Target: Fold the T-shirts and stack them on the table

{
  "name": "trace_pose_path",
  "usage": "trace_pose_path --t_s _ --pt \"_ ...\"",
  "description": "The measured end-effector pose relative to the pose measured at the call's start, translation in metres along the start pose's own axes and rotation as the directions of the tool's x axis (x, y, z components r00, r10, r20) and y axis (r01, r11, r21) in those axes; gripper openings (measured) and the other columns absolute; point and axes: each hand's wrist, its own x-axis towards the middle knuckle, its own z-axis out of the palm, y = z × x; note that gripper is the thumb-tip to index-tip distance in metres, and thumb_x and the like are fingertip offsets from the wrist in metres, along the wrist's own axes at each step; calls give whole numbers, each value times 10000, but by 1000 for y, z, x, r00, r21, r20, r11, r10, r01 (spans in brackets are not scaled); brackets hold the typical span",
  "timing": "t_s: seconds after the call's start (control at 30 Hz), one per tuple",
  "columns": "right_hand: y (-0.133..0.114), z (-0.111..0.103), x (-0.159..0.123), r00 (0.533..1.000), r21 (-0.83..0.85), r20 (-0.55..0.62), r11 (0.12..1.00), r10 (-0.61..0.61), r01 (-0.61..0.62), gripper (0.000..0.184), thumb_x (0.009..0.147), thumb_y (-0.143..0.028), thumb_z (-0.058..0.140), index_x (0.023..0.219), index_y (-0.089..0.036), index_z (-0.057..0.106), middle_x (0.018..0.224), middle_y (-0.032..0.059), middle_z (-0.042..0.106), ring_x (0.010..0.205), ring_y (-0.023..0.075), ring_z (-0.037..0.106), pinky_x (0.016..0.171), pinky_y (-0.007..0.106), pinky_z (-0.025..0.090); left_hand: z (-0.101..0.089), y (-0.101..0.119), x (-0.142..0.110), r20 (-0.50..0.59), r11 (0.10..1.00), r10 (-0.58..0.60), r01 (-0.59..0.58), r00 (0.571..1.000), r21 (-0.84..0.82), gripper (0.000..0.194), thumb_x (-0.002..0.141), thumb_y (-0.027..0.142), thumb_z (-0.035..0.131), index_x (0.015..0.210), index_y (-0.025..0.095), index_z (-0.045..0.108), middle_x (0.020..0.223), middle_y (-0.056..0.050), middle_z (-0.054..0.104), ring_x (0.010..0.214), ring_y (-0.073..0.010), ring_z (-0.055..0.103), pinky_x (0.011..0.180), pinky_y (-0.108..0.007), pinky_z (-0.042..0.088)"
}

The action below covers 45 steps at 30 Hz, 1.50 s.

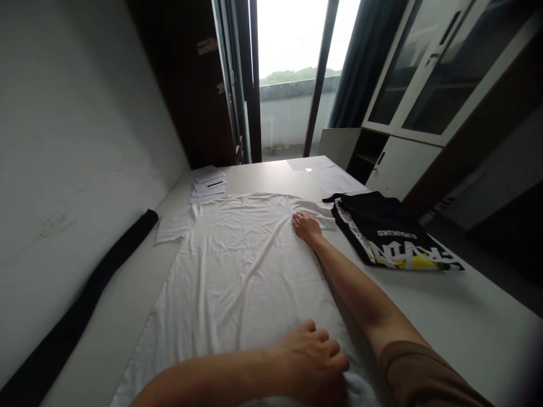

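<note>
A white T-shirt (237,271) lies spread out on the table, its collar end away from me and its sleeves out to both sides. My right hand (307,227) is at the shirt's right shoulder, near the sleeve, with fingers bent together on the fabric. Creases run from there down across the shirt. Closer to me, my left hand (316,362) reaches across to the right side of the lower part. Its fingers are curled down onto the cloth, and the fingertips are partly hidden.
A folded black printed garment (394,232) lies on the white table (458,316) to the right. Papers (207,183) sit at the far left, with more sheets (333,178) at the far right. A long black strip (89,299) runs along the wall. A cabinet (403,164) stands beyond.
</note>
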Motion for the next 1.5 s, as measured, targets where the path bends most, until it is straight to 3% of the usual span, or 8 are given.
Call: trace_pose_path --t_s 0.07,0.3,0.57,0.73,0.93,1.17,1.33,1.5 --pt "5 1 0 1000 22 14 1000 6 -6 316 984 -323 515 1244 -234 673 1433 93 604 1346 260 514 1151 406 344 4 9 5 21 1000 -24 24 999 10 510 885 694 594 973 193 615 898 -65 685 772 -235 623 667 -392 401" --pt "20 4 0 998 62 40 997 43 -45 405 971 -382 549 1341 -254 652 1533 111 517 1441 312 419 1186 515 295 20 19 18 83 998 55 -54 995 -16 210 935 422 667 890 223 616 800 0 712 700 -193 656 573 -343 324" --pt "34 -7 0 989 120 -22 982 147 -143 322 961 -318 498 1144 -223 745 1283 97 694 1228 272 581 1102 423 365 14 23 2 37 1000 -14 14 999 -7 293 970 490 602 884 210 604 806 -5 708 730 -175 656 638 -348 377" --pt "54 -27 -12 874 46 -292 919 387 -391 357 965 -307 456 1111 -146 738 1217 208 670 1209 363 543 1069 514 356 -4 15 -7 4 980 -54 54 999 -192 420 994 615 502 1087 225 625 986 -16 725 894 -181 658 809 -349 452" --pt "73 -42 -16 803 13 -252 832 540 -555 435 915 -344 539 1271 -121 654 1226 280 631 1158 402 586 932 524 445 -21 -18 -20 -52 934 -283 263 958 -244 371 981 516 570 1230 247 625 1390 -91 608 1316 -271 525 1112 -460 414" --pt "82 -31 -7 825 -35 -55 825 563 -565 352 933 -303 528 1182 -118 696 978 233 745 984 348 714 989 515 414 -14 -77 -46 -62 837 -537 521 842 -169 552 944 471 635 1444 269 518 1626 -131 377 1528 -315 299 1229 -591 279" --pt "89 -22 -3 860 146 -51 856 507 -496 375 923 -318 524 1220 -210 725 1093 186 755 1060 343 699 943 447 471 4 -78 -45 -63 868 -485 471 872 -155 642 966 534 580 1539 290 423 1669 -110 311 1563 -301 224 1261 -602 184" --pt "87 -21 3 855 490 -224 813 467 -316 454 924 -352 480 1304 -195 671 1123 132 741 979 280 692 879 367 518 2 -76 -42 -81 873 -480 466 874 -148 613 981 555 544 1525 291 444 1661 -101 331 1562 -282 233 1265 -584 182"
